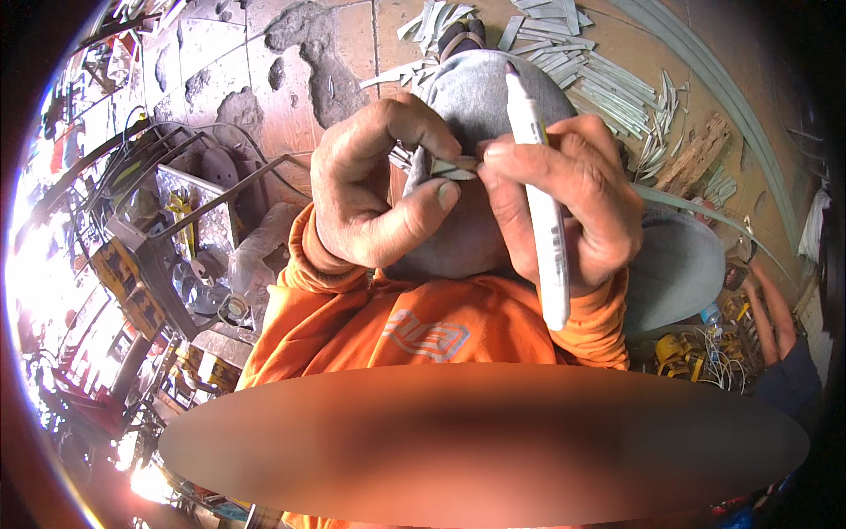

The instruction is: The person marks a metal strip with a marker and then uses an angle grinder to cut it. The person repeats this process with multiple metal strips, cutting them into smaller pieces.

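Fingers (pixel 427 126) of the left hand (pixel 359 185) bend into a ring, forefinger and thumb closed on a short pale strip (pixel 453 171) held up in front of the body. Fingers of the right hand (pixel 582 189) grip a white marker (pixel 548 234) — its dark tip bare and pointing far — and their tips sit at the strip's right end; whether they pinch it too, I cannot tell. Both hands are above grey trousers (pixel 493 84), with an orange sweatshirt (pixel 352 331) on the near side. On the tiled floor (pixel 211 40), many cut strips (pixel 617 88) lie scattered at far right, near a rough piece of wood (pixel 696 154). Farther right, another person's forearms (pixel 775 309) show.
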### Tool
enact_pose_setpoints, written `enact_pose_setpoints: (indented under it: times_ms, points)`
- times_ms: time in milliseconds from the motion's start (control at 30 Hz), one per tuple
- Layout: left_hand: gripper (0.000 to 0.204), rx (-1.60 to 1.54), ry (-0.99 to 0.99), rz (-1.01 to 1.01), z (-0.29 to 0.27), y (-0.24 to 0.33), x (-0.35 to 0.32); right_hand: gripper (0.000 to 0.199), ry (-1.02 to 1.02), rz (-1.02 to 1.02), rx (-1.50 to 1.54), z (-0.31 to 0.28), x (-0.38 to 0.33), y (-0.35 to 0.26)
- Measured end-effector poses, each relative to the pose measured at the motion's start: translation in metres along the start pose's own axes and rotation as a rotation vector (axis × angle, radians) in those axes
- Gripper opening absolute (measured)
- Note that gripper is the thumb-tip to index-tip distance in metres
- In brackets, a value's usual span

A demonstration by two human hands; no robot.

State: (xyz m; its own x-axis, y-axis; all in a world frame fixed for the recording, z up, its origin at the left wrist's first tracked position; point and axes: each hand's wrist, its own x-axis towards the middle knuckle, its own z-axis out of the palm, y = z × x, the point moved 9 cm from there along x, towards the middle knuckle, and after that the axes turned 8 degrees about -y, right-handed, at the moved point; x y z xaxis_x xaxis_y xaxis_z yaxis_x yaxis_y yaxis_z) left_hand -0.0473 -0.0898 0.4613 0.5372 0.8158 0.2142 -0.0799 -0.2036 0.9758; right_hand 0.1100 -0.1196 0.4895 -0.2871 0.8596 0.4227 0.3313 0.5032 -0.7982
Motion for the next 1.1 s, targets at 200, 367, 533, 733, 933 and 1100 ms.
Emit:
enact_pose_setpoints:
  times_ms: [200, 367, 533, 733, 933, 1100]
  points:
    - [0.013, -0.117, 0.054, -0.013, 0.004, -0.007, 0.001, 0.027, -0.045, -0.003, 0.007, -0.003, 0.000, 0.001]
    - [0.010, -0.114, 0.074, -0.027, 0.005, -0.008, 0.001, 0.027, -0.033, -0.015, 0.003, -0.003, 0.000, 0.001]
    - [0.008, -0.097, 0.058, -0.042, 0.005, -0.009, 0.002, 0.027, -0.007, -0.021, -0.001, -0.003, -0.001, 0.001]
    - [0.006, -0.079, 0.120, -0.083, 0.005, -0.007, 0.001, 0.033, -0.035, 0.008, -0.044, -0.004, -0.004, -0.001]
    - [0.006, -0.107, 0.144, -0.119, 0.005, -0.008, -0.001, 0.039, 0.003, 0.103, 0.143, -0.012, -0.009, 0.012]
    - [0.006, -0.083, 0.147, -0.138, 0.005, -0.006, 0.001, 0.036, 0.027, 0.060, 0.060, -0.009, -0.008, 0.009]
